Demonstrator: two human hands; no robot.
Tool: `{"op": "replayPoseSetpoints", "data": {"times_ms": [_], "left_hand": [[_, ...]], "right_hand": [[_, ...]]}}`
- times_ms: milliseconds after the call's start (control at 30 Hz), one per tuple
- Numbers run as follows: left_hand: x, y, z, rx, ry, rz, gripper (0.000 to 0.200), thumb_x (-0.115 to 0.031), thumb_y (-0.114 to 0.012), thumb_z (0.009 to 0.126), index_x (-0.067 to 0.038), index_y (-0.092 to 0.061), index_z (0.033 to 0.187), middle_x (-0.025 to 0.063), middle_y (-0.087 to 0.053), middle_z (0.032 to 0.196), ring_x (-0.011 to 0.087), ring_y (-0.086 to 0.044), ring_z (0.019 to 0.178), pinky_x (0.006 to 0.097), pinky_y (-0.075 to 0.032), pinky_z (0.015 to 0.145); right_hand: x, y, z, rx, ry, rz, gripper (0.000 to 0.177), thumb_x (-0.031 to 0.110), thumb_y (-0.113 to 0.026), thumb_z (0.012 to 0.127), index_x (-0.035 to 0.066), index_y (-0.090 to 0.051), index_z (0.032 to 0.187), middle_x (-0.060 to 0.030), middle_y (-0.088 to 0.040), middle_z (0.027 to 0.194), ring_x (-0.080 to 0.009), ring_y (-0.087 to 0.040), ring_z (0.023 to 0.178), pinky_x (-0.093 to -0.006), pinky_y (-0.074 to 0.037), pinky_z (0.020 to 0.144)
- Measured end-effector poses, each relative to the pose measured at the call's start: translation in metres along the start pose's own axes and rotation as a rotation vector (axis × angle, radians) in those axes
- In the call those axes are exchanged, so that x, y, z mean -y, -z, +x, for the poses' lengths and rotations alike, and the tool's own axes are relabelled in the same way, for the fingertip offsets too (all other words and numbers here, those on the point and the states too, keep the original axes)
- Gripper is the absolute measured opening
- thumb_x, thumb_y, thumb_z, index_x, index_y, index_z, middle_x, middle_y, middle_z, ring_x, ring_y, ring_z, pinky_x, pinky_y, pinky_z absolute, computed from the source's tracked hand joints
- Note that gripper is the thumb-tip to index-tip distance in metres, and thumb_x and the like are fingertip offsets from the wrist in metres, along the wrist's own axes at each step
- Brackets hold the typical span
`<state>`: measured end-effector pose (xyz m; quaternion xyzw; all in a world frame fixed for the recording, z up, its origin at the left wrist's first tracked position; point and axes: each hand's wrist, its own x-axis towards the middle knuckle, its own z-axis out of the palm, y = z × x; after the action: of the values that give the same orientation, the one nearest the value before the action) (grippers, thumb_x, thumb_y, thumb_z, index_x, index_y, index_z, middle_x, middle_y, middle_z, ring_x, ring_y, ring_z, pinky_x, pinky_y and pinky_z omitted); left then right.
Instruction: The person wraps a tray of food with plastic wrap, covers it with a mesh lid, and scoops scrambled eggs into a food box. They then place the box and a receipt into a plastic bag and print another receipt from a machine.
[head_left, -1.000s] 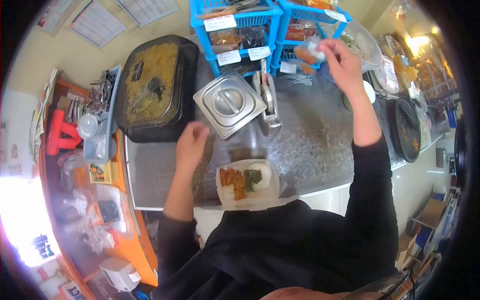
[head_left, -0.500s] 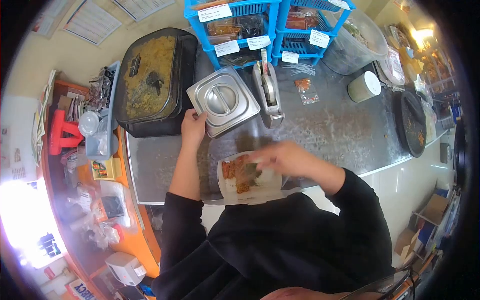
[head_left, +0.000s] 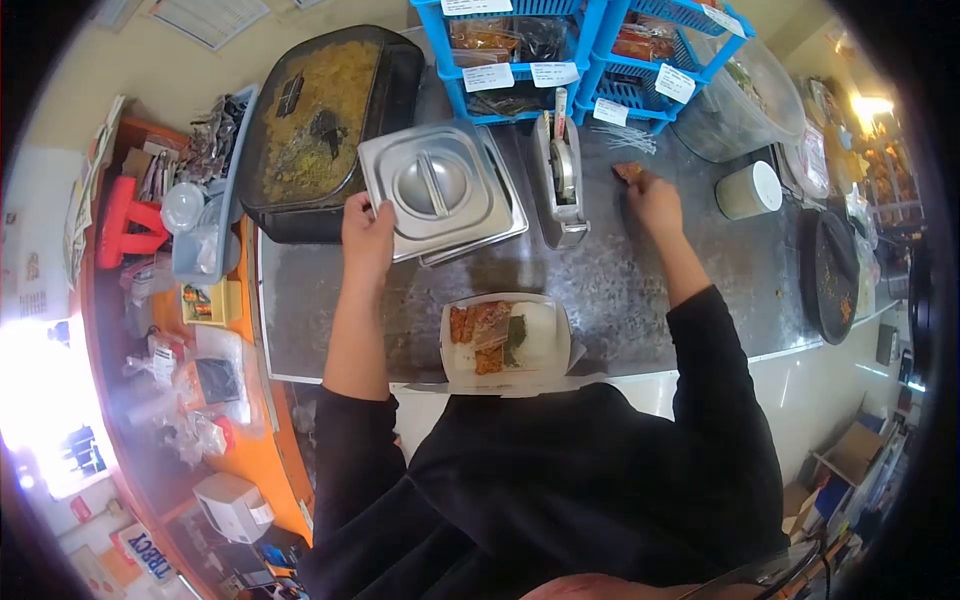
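My left hand (head_left: 366, 228) grips the left edge of a square steel lid (head_left: 436, 188), which sits askew over a steel container on the counter. My right hand (head_left: 655, 201) reaches across the counter, its fingertips closed on a small orange packet (head_left: 630, 172) to the right of the tape dispenser (head_left: 562, 186). Close to my body stands an open white food box (head_left: 553, 352) with rice, reddish meat and greens in it. Neither hand touches the box.
A black tray of fried rice (head_left: 322, 115) stands at the back left. Blue drawer racks (head_left: 590, 45) with labels line the back. A white cup (head_left: 751, 190), a clear tub (head_left: 748, 95) and a black pan (head_left: 830, 272) stand at right, and a cluttered orange shelf (head_left: 180, 300) at left.
My right hand came down from the blue rack to the food box, then reached out to the packet on the counter. My left hand moved up to the steel lid and took its edge.
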<state>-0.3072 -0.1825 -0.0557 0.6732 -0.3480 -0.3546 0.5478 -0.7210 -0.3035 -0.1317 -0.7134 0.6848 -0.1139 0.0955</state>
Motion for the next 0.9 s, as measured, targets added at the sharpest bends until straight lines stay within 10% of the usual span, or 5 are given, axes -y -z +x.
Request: {"op": "replayPoseSetpoints", "data": {"times_ms": [233,500,733,900], "left_hand": [[-0.074,0.032,-0.013,-0.096,0.149,-0.341,0.016,-0.012,-0.054,0.091,-0.003,-0.051,0.105,0.0006,-0.056,0.074,0.0040,-0.042,0.048,0.0184,-0.029,0.037],[-0.046,0.033,-0.015,-0.039,0.155,-0.355,0.017,-0.011,-0.055,0.091,-0.002,-0.051,0.105,0.0027,-0.058,0.081,0.0086,-0.055,0.072,0.0207,-0.045,0.065],[-0.001,0.009,-0.028,-0.003,0.140,0.030,0.026,-0.014,-0.056,0.089,0.002,-0.048,0.109,0.0121,-0.064,0.090,0.0142,-0.061,0.083,0.0266,-0.048,0.069],[0.029,0.000,-0.023,-0.025,0.060,0.460,0.035,-0.020,-0.057,0.087,0.002,-0.045,0.112,0.0213,-0.064,0.090,0.0328,-0.063,0.085,0.0392,-0.048,0.074]], "right_hand": [[0.028,0.151,0.043,-0.265,-0.020,0.658,0.016,0.018,-0.059,0.085,0.004,-0.067,0.090,0.0032,-0.062,0.077,-0.0088,-0.054,0.061,-0.0247,-0.044,0.058],[0.042,0.168,0.109,-0.740,0.021,0.199,0.031,0.034,-0.059,0.079,0.008,-0.069,0.093,-0.0124,-0.069,0.083,-0.0289,-0.066,0.078,-0.0378,-0.050,0.069],[0.041,0.146,0.112,-0.370,-0.039,-0.016,0.030,0.035,-0.054,0.084,0.014,-0.069,0.099,-0.0146,-0.067,0.093,-0.0346,-0.063,0.088,-0.0431,-0.050,0.075],[0.074,0.161,0.063,-0.531,0.122,0.076,0.025,0.031,-0.054,0.088,0.013,-0.069,0.099,-0.0100,-0.065,0.098,-0.0294,-0.062,0.090,-0.0389,-0.048,0.075]]}}
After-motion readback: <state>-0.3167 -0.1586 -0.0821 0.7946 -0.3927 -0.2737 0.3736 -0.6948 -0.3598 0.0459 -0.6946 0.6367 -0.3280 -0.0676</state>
